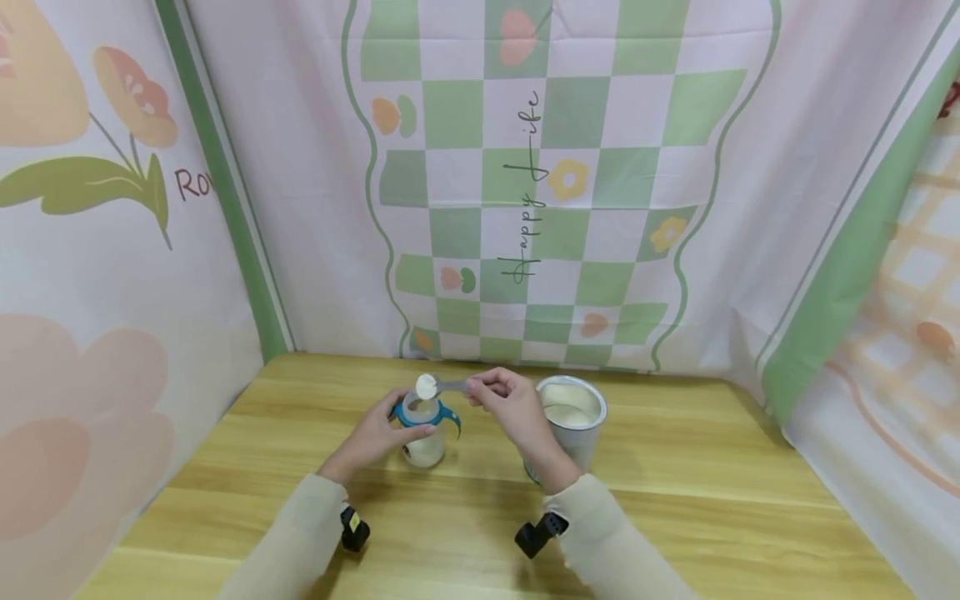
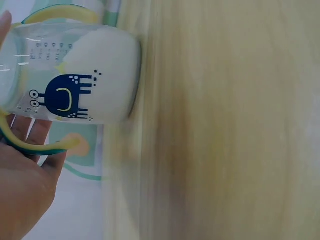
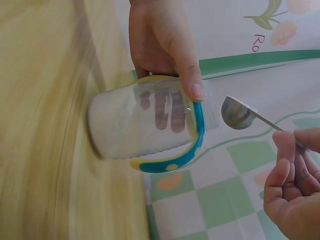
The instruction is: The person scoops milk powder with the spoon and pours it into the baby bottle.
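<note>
My left hand (image 1: 377, 432) grips a clear baby bottle (image 1: 425, 455) near its neck, with thumb and fingers on either side. The bottle stands upright, uncapped, with blue-and-yellow handles and white contents in its lower part; a dark blue cartoon monster print (image 2: 67, 97) shows in the left wrist view. Between thumb and fingers, my right hand (image 1: 517, 410) pinches the thin handle of a measuring scoop (image 3: 236, 115). White powder (image 1: 426, 386) heaps in the scoop, which hangs just above the bottle's open mouth.
An open tin (image 1: 583, 444) of pale powder stands right of the bottle, partly behind my right hand and wrist. Both stand on a wood-grain table (image 1: 697, 475). Patterned cloth (image 1: 577, 225) hangs along the table's back and sides. Each wrist wears a small black camera (image 1: 542, 534).
</note>
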Demonstrator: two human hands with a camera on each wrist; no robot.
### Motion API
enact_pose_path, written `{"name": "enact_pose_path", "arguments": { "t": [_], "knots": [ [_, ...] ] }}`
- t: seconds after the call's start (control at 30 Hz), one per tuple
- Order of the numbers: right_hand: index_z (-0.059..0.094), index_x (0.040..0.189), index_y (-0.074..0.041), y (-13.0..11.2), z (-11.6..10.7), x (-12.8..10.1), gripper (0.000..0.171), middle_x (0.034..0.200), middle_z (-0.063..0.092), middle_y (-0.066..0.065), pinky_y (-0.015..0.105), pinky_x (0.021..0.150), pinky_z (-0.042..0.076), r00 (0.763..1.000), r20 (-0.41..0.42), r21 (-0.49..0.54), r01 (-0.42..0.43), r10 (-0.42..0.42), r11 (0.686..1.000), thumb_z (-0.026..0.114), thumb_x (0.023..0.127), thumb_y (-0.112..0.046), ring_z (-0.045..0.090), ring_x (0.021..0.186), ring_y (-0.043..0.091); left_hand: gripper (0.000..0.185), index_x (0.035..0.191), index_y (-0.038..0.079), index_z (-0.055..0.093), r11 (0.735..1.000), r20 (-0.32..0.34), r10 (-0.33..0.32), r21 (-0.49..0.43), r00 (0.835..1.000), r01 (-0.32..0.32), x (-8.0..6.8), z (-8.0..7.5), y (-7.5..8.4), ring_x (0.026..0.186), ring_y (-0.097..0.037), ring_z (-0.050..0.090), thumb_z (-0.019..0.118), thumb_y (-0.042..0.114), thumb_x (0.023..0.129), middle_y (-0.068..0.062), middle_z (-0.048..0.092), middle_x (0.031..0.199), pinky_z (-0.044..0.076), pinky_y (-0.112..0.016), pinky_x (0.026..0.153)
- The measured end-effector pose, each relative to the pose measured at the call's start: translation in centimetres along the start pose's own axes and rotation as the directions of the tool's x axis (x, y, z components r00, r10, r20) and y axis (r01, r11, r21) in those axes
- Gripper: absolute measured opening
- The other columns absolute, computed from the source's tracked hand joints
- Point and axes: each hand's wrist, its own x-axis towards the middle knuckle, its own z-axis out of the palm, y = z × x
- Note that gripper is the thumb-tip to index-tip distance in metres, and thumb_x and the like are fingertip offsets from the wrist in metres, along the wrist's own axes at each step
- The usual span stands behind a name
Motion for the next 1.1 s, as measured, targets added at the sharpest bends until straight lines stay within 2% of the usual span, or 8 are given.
{"name": "enact_pose_path", "arguments": {
  "t": [0.1,0.4,0.5,0.7,0.83,0.93,1.1],
  "knots": [
    [0.072,0.103,-0.004,0.3,0.1,0.0,0.020,0.089,0.074,0.006,0.044,0.086,0.055,1.000,-0.007,0.001,0.004,-0.004,1.000,0.072,0.095,-0.023,0.070,0.085,0.019,0.071,0.141,0.020,0.052,1.000,0.011,-0.004,-0.024,1.000,0.004,0.1,0.2,-0.2,0.132,-0.029,0.048,0.084,0.041,0.082,-0.003,0.058,0.136,0.036,-0.057,0.108],
    [0.073,0.098,-0.008,0.6,0.2,-0.2,0.016,0.086,0.074,0.004,0.036,0.081,0.055,0.999,-0.028,-0.017,0.043,-0.043,0.999,0.074,0.094,-0.023,0.070,0.083,0.019,0.074,0.145,0.021,0.049,0.997,0.024,-0.017,-0.075,1.000,0.019,0.2,0.3,-0.6,0.129,-0.029,0.050,0.083,0.041,0.083,0.000,0.058,0.135,0.037,-0.059,0.106],
    [0.074,0.097,-0.008,0.8,0.4,-0.2,0.014,0.086,0.074,0.004,0.038,0.080,0.056,0.998,-0.030,-0.022,0.062,-0.063,0.998,0.074,0.094,-0.022,0.070,0.082,0.019,0.076,0.147,0.021,0.047,0.996,0.029,-0.024,-0.081,0.999,0.026,0.2,0.2,-0.6,0.131,-0.031,0.049,0.083,0.042,0.083,0.000,0.056,0.137,0.036,-0.061,0.107],
    [0.074,0.095,-0.007,1.1,0.7,-0.5,0.015,0.083,0.073,0.005,0.025,0.068,0.053,0.991,-0.013,-0.063,0.135,-0.136,0.989,0.075,0.093,-0.022,0.069,0.078,0.018,0.077,0.148,0.018,0.045,0.995,0.038,-0.025,-0.097,0.999,0.029,0.2,0.2,-0.8,0.133,-0.034,0.046,0.082,0.040,0.084,-0.002,0.054,0.141,0.033,-0.061,0.108],
    [0.075,0.094,-0.009,1.2,0.8,-0.7,0.014,0.084,0.073,0.010,0.024,0.066,0.052,0.984,0.013,-0.082,0.179,-0.179,0.980,0.074,0.094,-0.023,0.069,0.078,0.019,0.075,0.146,0.016,0.046,0.994,0.040,-0.031,-0.102,0.999,0.034,0.1,0.2,-0.8,0.133,-0.034,0.047,0.082,0.039,0.084,-0.002,0.055,0.139,0.034,-0.060,0.109],
    [0.075,0.094,-0.012,1.3,0.9,-0.9,0.011,0.085,0.073,0.011,0.025,0.065,0.052,0.975,0.022,-0.114,0.221,-0.220,0.969,0.072,0.095,-0.023,0.068,0.077,0.018,0.076,0.147,0.016,0.046,0.994,0.037,-0.033,-0.103,0.999,0.037,0.1,0.3,-0.8,0.134,-0.034,0.046,0.082,0.039,0.084,-0.003,0.054,0.140,0.033,-0.060,0.109],
    [0.075,0.095,-0.019,1.6,1.1,-1.1,0.008,0.083,0.073,0.001,0.026,0.059,0.053,0.952,0.028,-0.231,0.303,-0.305,0.925,0.072,0.095,-0.027,0.068,0.073,0.013,0.076,0.147,0.016,0.046,0.994,0.035,-0.039,-0.097,0.999,0.042,0.0,0.2,-0.7,0.134,-0.033,0.046,0.082,0.039,0.084,-0.002,0.053,0.141,0.034,-0.059,0.109]
  ]
}}
